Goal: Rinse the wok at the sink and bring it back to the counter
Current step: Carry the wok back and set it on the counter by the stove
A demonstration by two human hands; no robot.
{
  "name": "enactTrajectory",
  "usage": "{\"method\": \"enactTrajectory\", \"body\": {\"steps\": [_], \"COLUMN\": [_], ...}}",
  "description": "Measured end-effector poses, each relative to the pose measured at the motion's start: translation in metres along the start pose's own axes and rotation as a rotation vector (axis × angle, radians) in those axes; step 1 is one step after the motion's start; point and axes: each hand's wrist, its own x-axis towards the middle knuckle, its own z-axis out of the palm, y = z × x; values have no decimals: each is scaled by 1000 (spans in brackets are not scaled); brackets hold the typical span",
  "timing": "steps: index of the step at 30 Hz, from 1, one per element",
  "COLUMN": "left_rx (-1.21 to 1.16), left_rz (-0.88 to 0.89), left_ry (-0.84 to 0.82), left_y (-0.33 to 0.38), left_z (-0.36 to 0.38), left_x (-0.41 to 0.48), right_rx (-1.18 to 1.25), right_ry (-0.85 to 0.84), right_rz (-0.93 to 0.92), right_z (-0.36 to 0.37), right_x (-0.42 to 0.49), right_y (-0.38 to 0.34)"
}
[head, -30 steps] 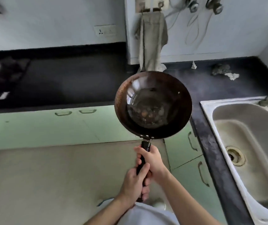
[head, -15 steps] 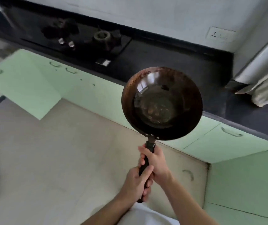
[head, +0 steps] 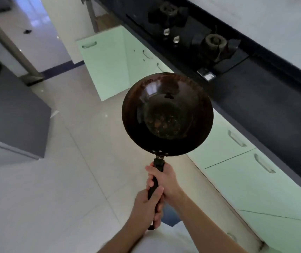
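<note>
A dark, rusty-brown wok [head: 167,114] hangs in the air over the floor and the front edge of the black counter [head: 259,99]. Its bowl faces up and shows brown spots at the bottom. My right hand [head: 166,179] grips the black handle just below the bowl. My left hand [head: 147,207] grips the same handle lower down, near its end. The sink is out of view.
A black gas hob [head: 197,39] with two burners sits on the counter at the upper right. Pale green cabinet doors [head: 237,161] run below the counter. A grey appliance [head: 14,114] stands at the left, and a tiled floor [head: 64,179] stretches between them.
My view has swung left, away from the sink; the hob is now close at the upper right. The wok stays in both hands in the same grip.
</note>
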Motion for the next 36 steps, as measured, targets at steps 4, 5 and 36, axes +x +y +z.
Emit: {"method": "enactTrajectory", "body": {"steps": [4, 5, 36], "left_rx": [-85, -100, -313], "left_rz": [14, 16, 85], "left_ry": [109, 131, 473], "left_y": [23, 32, 313], "left_z": [-35, -43, -385], "left_x": [24, 31, 251], "right_rx": [-51, -67, -332], "right_ry": [-101, -127, -466], "right_rz": [63, 72, 208], "right_z": [42, 51, 436], "right_x": [45, 58, 415], "right_y": [-12, -16, -145]}}
